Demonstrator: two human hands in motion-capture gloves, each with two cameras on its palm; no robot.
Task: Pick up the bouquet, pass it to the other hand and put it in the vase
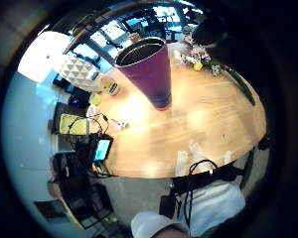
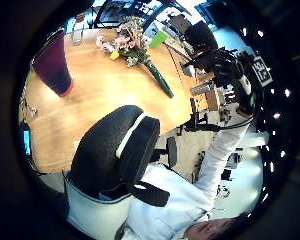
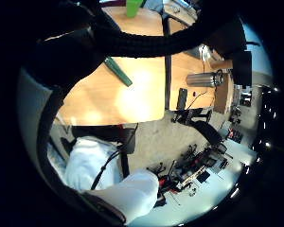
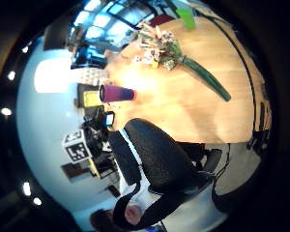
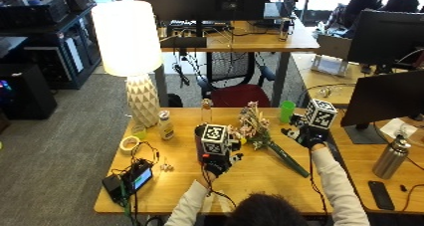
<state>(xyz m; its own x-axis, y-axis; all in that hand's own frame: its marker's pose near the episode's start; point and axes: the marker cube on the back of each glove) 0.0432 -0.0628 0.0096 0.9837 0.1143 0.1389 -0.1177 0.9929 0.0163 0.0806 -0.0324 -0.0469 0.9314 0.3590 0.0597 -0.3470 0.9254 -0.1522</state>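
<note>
The bouquet of pale flowers lies on the wooden table, its green wrapped stem pointing toward the person's right. It also shows as the bouquet, the bouquet and the bouquet. The purple vase stands upright just left of the flowers, half hidden behind my left hand. Elsewhere it shows as the vase and the vase. My left hand hovers in front of the vase with relaxed fingers, holding nothing. My right hand is raised above the stem, fingers loose, also holding nothing.
A white lamp stands at the back left, with a small bottle and a tape roll near it. A green cup is behind the bouquet. A device with a lit screen and cables lie front left.
</note>
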